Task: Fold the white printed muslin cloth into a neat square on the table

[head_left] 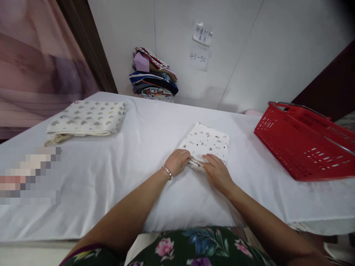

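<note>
A small folded white cloth [206,142] with tiny printed motifs lies in the middle of the white-covered table [124,177]. My left hand [177,162], with a bracelet on its wrist, grips the cloth's near left corner, fingers curled over the edge. My right hand [217,170] holds the near edge of the same cloth beside it, its fingers closed on the folded layers. Both hands touch the cloth at its side closest to me.
A larger folded white cloth with grey spots [87,118] lies at the far left. A stack of folded coloured fabrics [154,75] stands against the wall. A red plastic basket [305,142] sits at the right. Paper notes [202,44] hang on the wall.
</note>
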### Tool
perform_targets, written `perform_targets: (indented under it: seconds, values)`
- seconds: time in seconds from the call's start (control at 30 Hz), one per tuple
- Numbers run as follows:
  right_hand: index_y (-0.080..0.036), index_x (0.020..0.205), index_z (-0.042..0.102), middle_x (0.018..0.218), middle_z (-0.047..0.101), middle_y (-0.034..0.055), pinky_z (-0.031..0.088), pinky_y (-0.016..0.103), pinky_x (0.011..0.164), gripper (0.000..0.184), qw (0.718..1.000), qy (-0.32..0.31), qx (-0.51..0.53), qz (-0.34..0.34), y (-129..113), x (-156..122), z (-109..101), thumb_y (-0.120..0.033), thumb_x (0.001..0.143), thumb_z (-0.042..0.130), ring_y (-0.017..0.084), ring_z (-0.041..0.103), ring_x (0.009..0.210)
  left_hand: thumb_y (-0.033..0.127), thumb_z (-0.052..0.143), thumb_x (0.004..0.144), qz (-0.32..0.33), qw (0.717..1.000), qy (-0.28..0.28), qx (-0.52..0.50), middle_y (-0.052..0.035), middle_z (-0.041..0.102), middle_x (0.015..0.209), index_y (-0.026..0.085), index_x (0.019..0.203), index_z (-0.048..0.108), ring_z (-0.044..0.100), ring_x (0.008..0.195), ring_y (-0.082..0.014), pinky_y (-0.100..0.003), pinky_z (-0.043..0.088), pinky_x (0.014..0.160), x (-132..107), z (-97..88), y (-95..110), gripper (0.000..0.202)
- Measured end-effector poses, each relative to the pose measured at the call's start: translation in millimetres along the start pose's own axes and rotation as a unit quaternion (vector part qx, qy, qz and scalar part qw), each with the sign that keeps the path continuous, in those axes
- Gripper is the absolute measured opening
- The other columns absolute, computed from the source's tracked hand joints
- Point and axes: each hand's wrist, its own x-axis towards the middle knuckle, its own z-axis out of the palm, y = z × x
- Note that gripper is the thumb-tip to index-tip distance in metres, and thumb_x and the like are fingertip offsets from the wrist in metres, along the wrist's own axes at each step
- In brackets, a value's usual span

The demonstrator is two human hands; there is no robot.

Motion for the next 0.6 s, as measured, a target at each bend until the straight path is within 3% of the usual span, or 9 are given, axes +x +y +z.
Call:
perform_targets:
  seconds: [0.17, 0.33, 0.5, 0.6]
  values:
    - [-0.019, 0.08, 0.064, 0.088, 0.061, 0.0064, 0.043, 0.029, 0.067, 0.022, 1.0, -0.01, 0.004, 0.013, 0, -3, 1, -0.011, 0.086, 0.044, 0.017, 0.049, 0.079, 0.015, 0.041, 0.086, 0.002, 1.0, -0.025, 0.009, -0.003, 0.06, 0.08, 0.018, 0.082, 0.05, 0.054, 0.078, -0.0147, -0.031, 0.041, 0.08, 0, -1.8, 0, 0.011]
    - [-0.019, 0.084, 0.063, 0.088, 0.061, 0.0051, 0.042, 0.028, 0.066, 0.022, 1.0, -0.01, 0.01, 0.005, 1, -6, 2, -0.011, 0.086, 0.043, 0.017, 0.049, 0.077, 0.014, 0.04, 0.086, 0.0, 0.999, -0.034, 0.011, -0.003, 0.059, 0.079, 0.018, 0.081, 0.05, 0.054, 0.077, -0.0144, -0.031, 0.041, 0.081, 0, -3.7, 0, 0.011]
    - [-0.017, 0.111, 0.057, 0.092, 0.063, 0.0071, 0.042, 0.031, 0.069, 0.03, 1.0, -0.005, 0.008, 0.005, 3, -12, 9, -0.01, 0.086, 0.042, 0.019, 0.052, 0.08, 0.016, 0.039, 0.087, -0.001, 0.999, -0.035, 0.011, -0.0028, 0.059, 0.077, 0.018, 0.08, 0.049, 0.054, 0.075, -0.0143, -0.031, 0.041, 0.082, 1, -4.8, 0, 0.012]
    - [-0.018, 0.107, 0.059, 0.092, 0.064, 0.0071, 0.042, 0.032, 0.071, 0.027, 1.0, -0.02, 0.007, 0.008, 4, -12, 10, -0.012, 0.086, 0.043, 0.019, 0.052, 0.081, 0.016, 0.039, 0.087, -0.004, 0.999, -0.039, 0.014, -0.0025, 0.059, 0.076, 0.018, 0.08, 0.049, 0.054, 0.074, -0.0143, -0.032, 0.041, 0.082, 1, -4.9, 1, 0.012]
